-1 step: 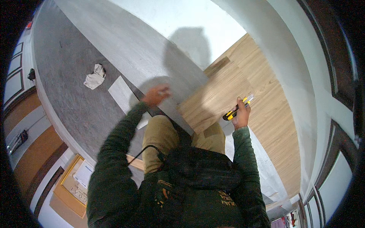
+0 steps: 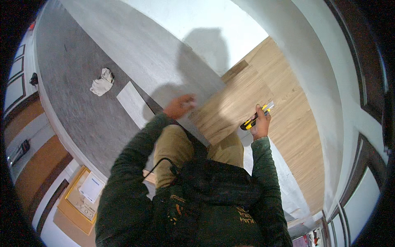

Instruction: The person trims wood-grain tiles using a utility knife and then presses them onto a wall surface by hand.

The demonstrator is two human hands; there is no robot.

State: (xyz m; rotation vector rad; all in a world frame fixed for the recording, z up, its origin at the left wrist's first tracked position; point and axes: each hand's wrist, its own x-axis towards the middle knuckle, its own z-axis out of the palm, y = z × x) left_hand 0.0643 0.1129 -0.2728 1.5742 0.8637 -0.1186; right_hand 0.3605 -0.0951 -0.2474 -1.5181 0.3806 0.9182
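My right hand (image 2: 261,125) grips a yellow and black utility knife (image 2: 248,124), its silvery tip pointing up and right over the wood-look planks (image 2: 284,123). Out to the left, my left hand (image 2: 180,106) hovers with fingers loosely bent and apart, slightly blurred; no object shows in it. Under and beyond it lies a long grey sheet (image 2: 135,45), whose near end meets a wood-look plank (image 2: 218,117) by my knees. A pale grey strip (image 2: 135,103) lies left of my left hand, partly behind my sleeve.
A crumpled whitish cloth or paper (image 2: 102,82) rests on the dark grey floor (image 2: 61,74). A pale wall (image 2: 325,70) curves along the right side. A framed board (image 2: 82,197) is at the lower left. A black bag (image 2: 218,181) hangs at my front.
My left hand has moved a little to the right, toward the wood-look plank. My right hand and the utility knife have hardly moved.
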